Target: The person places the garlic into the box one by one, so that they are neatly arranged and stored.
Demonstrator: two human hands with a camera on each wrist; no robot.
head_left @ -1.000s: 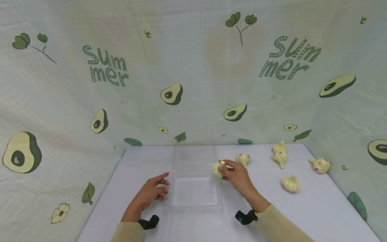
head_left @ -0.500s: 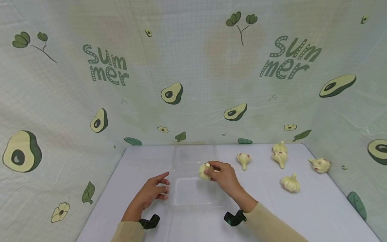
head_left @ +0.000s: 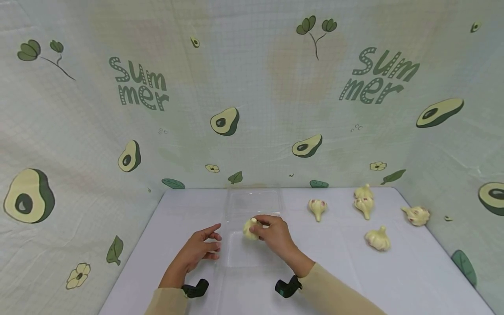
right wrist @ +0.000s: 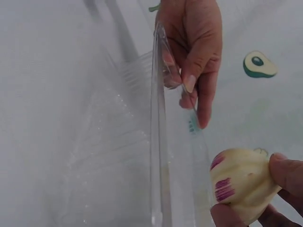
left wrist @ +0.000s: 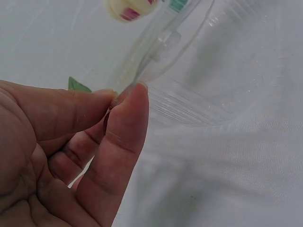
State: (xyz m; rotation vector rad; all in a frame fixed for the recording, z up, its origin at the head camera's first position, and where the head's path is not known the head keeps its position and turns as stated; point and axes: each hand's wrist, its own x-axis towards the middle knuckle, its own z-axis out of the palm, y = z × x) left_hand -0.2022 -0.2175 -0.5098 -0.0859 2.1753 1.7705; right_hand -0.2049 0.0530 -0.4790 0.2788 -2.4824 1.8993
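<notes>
A clear plastic clamshell container (head_left: pixel 256 258) lies on the white table with its hinged lid (head_left: pixel 253 202) folded back toward the wall. My left hand (head_left: pixel 198 250) stays at its left side; in the left wrist view thumb and forefinger pinch the container's thin rim (left wrist: pixel 163 56). My right hand (head_left: pixel 277 239) grips a pale garlic bulb (head_left: pixel 250 230) between thumb and fingers, stem up, above the back part of the container. Purple streaks mark this garlic in the right wrist view, where it hangs beside the clear wall (right wrist: pixel 163 142).
To the right lie more garlic bulbs: one near the container (head_left: pixel 317 209), two close together at the back (head_left: pixel 364 202), one by the right edge (head_left: pixel 417 215) and one nearer the front (head_left: pixel 378 239). A printed avocado cloth (head_left: pixel 252 87) walls the table at back and sides.
The right hand has carried the garlic bulb leftward from the container's right side to over it. My left hand keeps its place at the rim.
</notes>
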